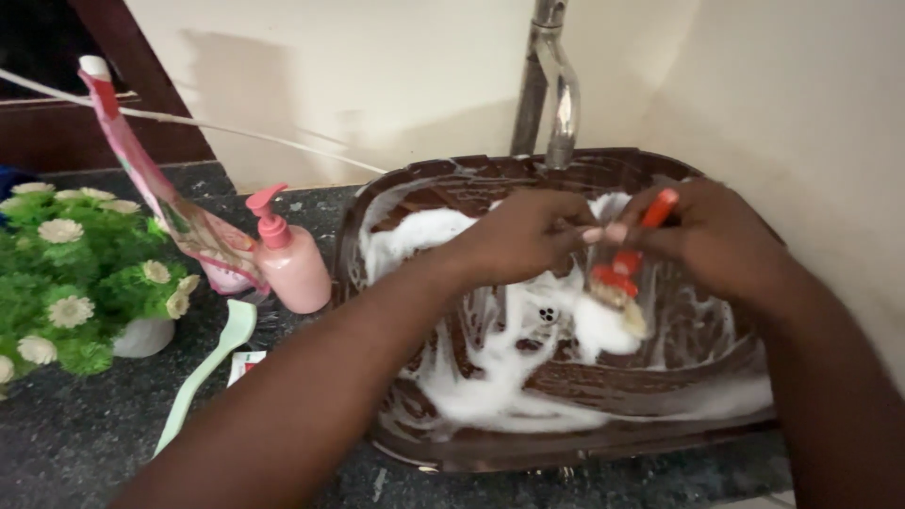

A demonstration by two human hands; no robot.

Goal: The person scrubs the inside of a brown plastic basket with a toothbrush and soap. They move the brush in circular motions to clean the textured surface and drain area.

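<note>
My right hand (716,236) grips the red handle of a small scrub brush (617,278), its pale bristles pointing down over a brown oval washbasin (452,174). My left hand (523,231) reaches in from the left and its fingertips touch the brush handle near my right hand's fingers. White foam (490,377) coats much of the basin's inside and clings to the bristles. The drain (548,315) shows just below the hands.
A chrome tap (556,85) rises behind the basin. On the dark speckled counter (85,424) to the left stand a pink pump bottle (287,254), a tall pink pouch (170,207), a pot of green leaves with white flowers (75,264) and a pale green toothbrush (212,363).
</note>
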